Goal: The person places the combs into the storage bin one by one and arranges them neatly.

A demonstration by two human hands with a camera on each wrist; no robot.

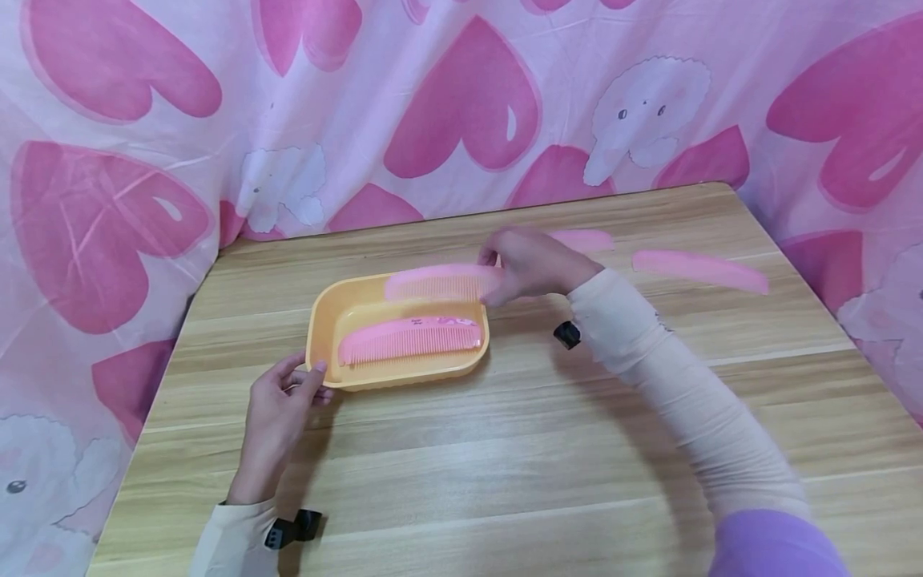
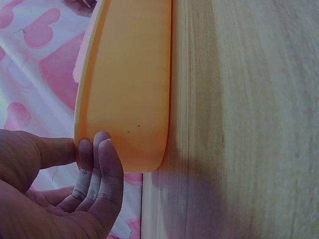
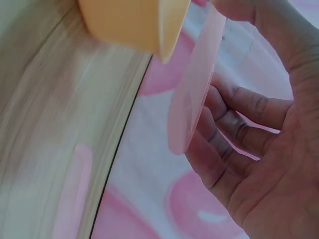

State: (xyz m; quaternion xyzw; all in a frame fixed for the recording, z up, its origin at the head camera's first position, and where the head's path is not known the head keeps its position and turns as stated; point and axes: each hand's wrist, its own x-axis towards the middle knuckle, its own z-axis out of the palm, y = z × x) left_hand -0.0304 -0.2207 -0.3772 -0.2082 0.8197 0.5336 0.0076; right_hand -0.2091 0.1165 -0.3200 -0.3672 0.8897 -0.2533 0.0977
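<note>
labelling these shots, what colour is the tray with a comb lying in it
The tray is yellow-orange, seen best in the head view.

No word, number or brand can be read in any view. The comb (image 1: 404,333) lying in the tray (image 1: 326,320) bears dark lettering (image 1: 416,322), seemingly two short lines along its back, but in the head view it is too small and blurred to make out.
</note>
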